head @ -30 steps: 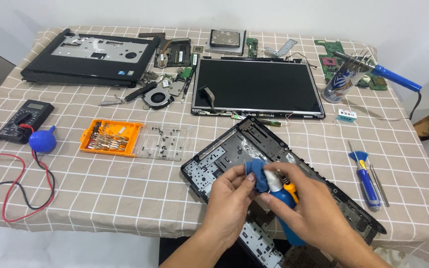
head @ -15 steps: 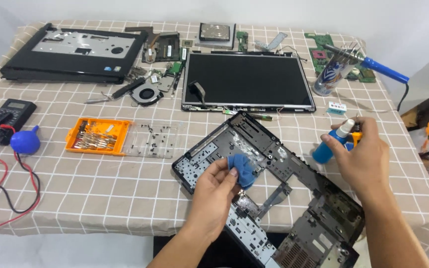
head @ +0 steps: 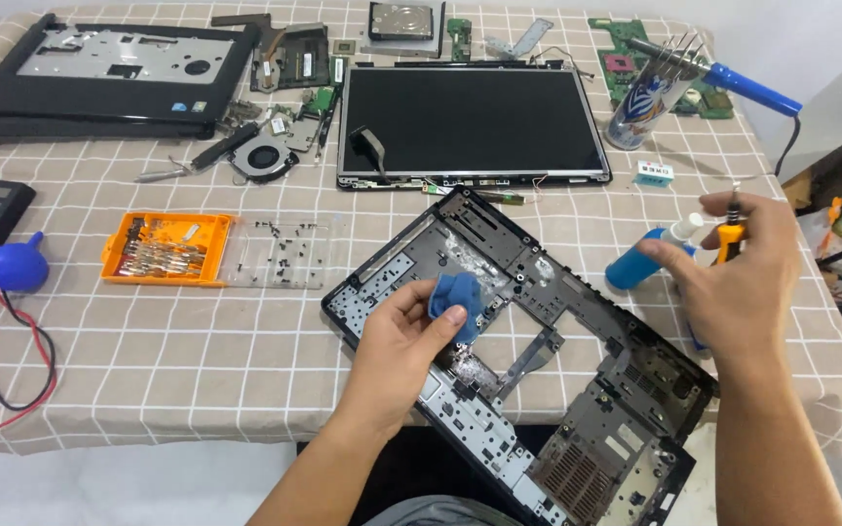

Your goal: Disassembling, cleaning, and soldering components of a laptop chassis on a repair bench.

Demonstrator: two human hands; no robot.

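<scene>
Left hand [head: 397, 341]: pinches a soft blue cloth [head: 457, 297] against the laptop base [head: 538, 380].
Right hand [head: 738, 268]: closed around blue bottle [head: 635, 265] and screwdriver [head: 729, 239].
Base: light, stiff, brittle plastic (grip the solid edges).

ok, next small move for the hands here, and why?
Probably wipe: the left hand already presses a blue cloth onto the black laptop base, while the right hand holds the blue bottle and a screwdriver off to the side.
</scene>
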